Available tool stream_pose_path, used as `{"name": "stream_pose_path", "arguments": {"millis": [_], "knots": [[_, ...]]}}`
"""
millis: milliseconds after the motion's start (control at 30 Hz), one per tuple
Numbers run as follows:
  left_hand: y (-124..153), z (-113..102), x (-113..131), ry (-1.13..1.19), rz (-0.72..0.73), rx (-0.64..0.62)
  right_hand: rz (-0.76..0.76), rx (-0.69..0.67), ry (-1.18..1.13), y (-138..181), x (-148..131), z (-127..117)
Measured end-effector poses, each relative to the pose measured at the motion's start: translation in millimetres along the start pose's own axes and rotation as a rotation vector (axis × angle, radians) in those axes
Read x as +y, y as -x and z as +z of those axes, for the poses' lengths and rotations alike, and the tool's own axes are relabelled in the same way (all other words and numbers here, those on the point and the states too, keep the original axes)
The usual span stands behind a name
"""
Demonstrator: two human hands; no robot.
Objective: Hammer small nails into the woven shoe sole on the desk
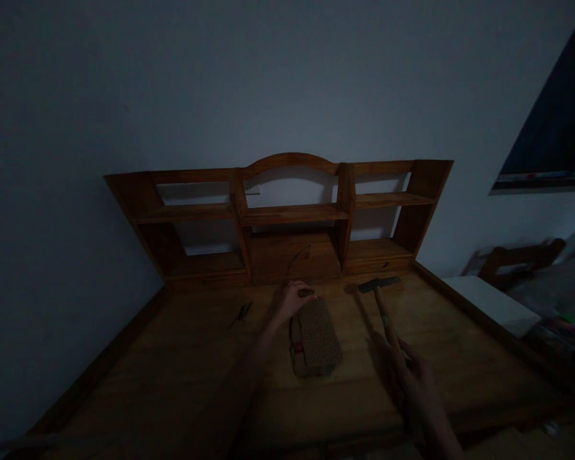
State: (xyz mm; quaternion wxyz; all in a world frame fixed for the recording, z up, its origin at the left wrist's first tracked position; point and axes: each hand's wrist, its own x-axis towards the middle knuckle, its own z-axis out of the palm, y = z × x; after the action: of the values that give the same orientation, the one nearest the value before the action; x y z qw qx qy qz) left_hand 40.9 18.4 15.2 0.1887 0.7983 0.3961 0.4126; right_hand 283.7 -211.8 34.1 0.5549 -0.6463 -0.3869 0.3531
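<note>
My right hand [414,377] is wrapped round the wooden handle of a hammer [387,319]. The hammer's dark head is raised over the right half of the desk, apart from the block. At the far end of a brown, speckled, brick-like block [320,335], my left hand [296,300] has its thumb and fingers pinched together. A tiny bright spot shows at those fingertips; what they hold is too small and dark to name. Along the block's left side runs a dark strap or cord with a red piece [298,347] on it.
Several small, thin dark pieces [243,312] lie left of my left hand. A wooden shelf unit [294,214] stands along the back of the wooden desk [172,377]. Raised edges border the desk's sides. A white surface [491,303] and a wooden chair [522,255] are at right.
</note>
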Motion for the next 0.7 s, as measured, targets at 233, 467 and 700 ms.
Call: {"name": "stream_pose_path", "arguments": {"millis": [233,467,700], "knots": [[-0.3,9.3,-1.7,0.116,-0.072,-0.007,0.005,-0.025,0.009,-5.1,11.6,-2.3],[3.4,10.5,-1.0,0.125,-0.138,0.026,0.004,-0.025,0.020,-11.1,27.3,-4.0],[7.4,3.7,-7.3,0.110,-0.120,0.045,-0.001,-0.028,0.077,-11.0,19.7,-4.2]]}}
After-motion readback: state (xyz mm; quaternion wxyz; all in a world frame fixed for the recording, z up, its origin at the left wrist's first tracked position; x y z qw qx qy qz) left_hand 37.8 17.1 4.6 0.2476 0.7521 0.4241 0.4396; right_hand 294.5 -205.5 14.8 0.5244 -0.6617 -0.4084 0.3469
